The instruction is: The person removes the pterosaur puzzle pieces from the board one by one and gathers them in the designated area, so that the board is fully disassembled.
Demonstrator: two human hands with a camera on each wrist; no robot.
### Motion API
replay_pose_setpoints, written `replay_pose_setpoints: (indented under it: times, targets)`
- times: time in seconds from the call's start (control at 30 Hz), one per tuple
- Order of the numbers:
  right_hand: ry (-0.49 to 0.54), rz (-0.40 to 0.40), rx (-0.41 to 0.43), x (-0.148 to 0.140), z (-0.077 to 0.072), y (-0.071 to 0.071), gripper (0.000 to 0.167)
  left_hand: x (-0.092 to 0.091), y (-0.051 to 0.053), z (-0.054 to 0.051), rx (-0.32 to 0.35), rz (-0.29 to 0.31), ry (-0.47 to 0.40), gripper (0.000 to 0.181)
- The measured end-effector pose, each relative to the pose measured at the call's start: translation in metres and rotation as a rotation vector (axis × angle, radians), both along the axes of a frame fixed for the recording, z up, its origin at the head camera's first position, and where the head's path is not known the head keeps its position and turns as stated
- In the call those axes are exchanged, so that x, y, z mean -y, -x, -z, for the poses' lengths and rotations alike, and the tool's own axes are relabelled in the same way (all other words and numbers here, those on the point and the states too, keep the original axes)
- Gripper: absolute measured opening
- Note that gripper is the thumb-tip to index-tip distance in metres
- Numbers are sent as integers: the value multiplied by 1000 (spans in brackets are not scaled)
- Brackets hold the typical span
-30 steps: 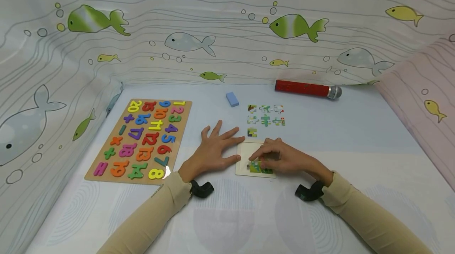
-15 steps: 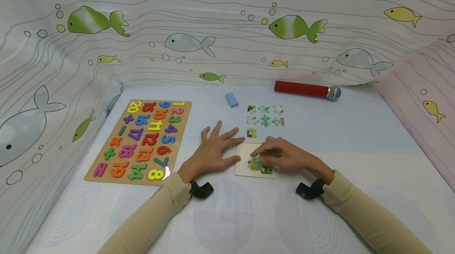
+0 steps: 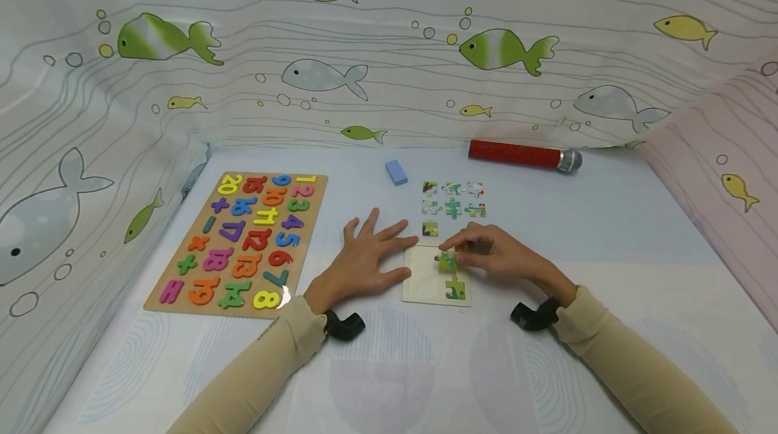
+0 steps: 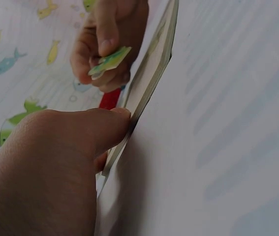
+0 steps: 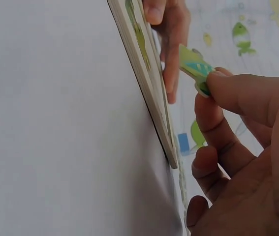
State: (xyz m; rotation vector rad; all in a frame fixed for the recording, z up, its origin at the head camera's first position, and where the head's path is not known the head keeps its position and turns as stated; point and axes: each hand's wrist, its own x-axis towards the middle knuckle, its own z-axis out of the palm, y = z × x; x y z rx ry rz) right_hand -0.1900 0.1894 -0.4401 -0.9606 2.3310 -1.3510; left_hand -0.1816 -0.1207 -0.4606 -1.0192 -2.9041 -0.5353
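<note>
Between thumb and fingers my right hand [image 3: 495,253] pinches a green jigsaw piece [image 3: 447,261], raised over the square puzzle tray [image 3: 421,285]. The right wrist view shows that piece [image 5: 196,69] tilted at the fingertips, apart from the tray. Another green jigsaw piece [image 3: 455,287] lies in the tray's near right corner. My left hand [image 3: 367,257] lies with fingers spread at the tray's left side; in the left wrist view its thumb [image 4: 112,125] touches the tray edge [image 4: 151,83]. Several loose jigsaw pieces [image 3: 452,208] are laid out in rows just behind the tray.
A wooden number board [image 3: 243,241] with colourful numerals and signs lies at the left. Behind the hands are a blue block [image 3: 396,173] and a red microphone [image 3: 516,153]. A fish-patterned sheet [image 3: 389,36] rises at the back and sides.
My right hand has lifted the green jigsaw piece from beside the other one in the tray, moving it up and away. The left hand has stayed in place.
</note>
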Motion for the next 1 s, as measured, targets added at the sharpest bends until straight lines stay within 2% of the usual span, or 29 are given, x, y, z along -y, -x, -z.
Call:
replay_pose_setpoints:
  times: [0.27, 0.77, 1.0]
  targets:
    - [66, 52, -30, -8, 3, 10, 26, 0, -1, -1, -5, 2, -4, 60]
    - [11, 236, -55, -11, 7, 19, 25, 0, -1, 1, -4, 12, -19, 59]
    - [-41, 282, -77, -11, 10, 21, 25, 0, -1, -1, -2, 7, -19, 60]
